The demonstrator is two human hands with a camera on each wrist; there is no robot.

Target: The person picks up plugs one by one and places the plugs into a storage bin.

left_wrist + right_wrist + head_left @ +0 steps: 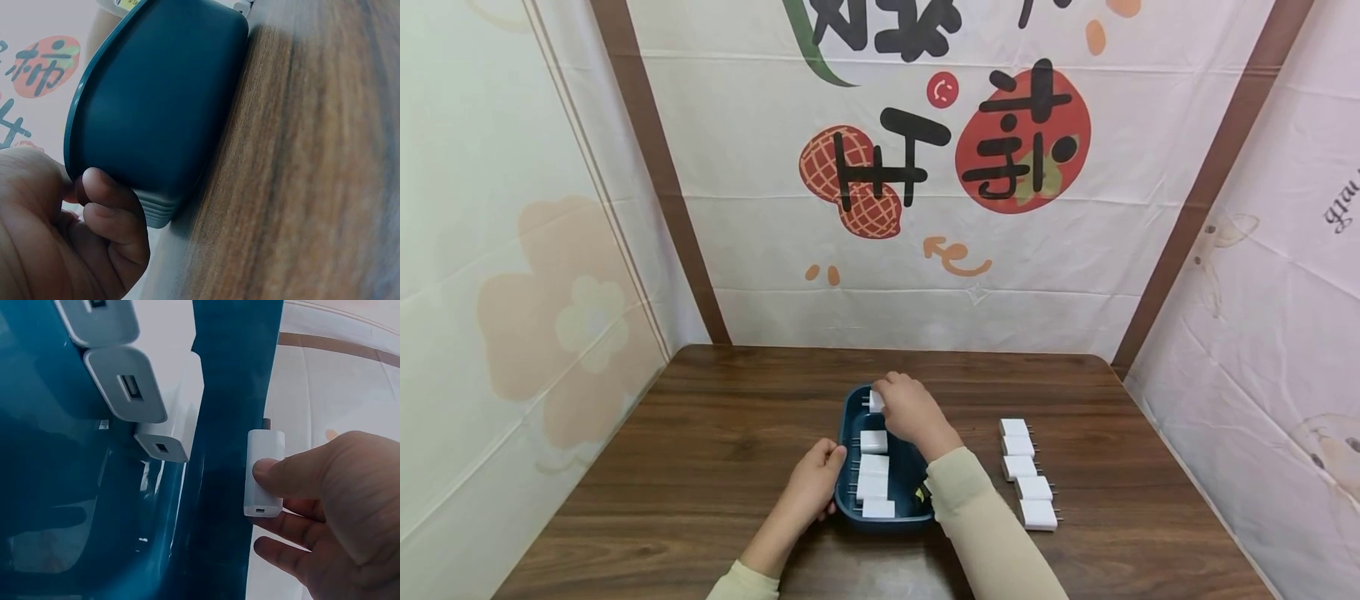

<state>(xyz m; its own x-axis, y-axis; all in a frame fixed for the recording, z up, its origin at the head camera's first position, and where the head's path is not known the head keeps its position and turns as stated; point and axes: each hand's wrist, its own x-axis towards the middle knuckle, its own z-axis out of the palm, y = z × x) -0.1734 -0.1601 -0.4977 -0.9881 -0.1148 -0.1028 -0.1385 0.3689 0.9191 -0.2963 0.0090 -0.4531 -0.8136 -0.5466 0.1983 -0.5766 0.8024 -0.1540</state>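
A dark blue plastic tray [887, 524] stands on the table, with a column of white USB charger plugs [872, 486] along its left side. My left hand [815, 483] grips the tray's left rim, thumb on top; in the left wrist view its curled fingers lie against the outer wall [156, 106]. At the tray's far end, my right hand [913, 411] pinches a white charger plug [264, 487] between thumb and fingers. Its prongs point left in the head view. Whether this plug touches the tray floor I cannot tell.
Right of the tray, several more white charger plugs [1018, 468] lie in a column on the brown wooden table [700, 467], prongs pointing right. A small black and yellow item [921, 493] shows by the right cuff. Printed cloth [760, 250] hangs behind the table.
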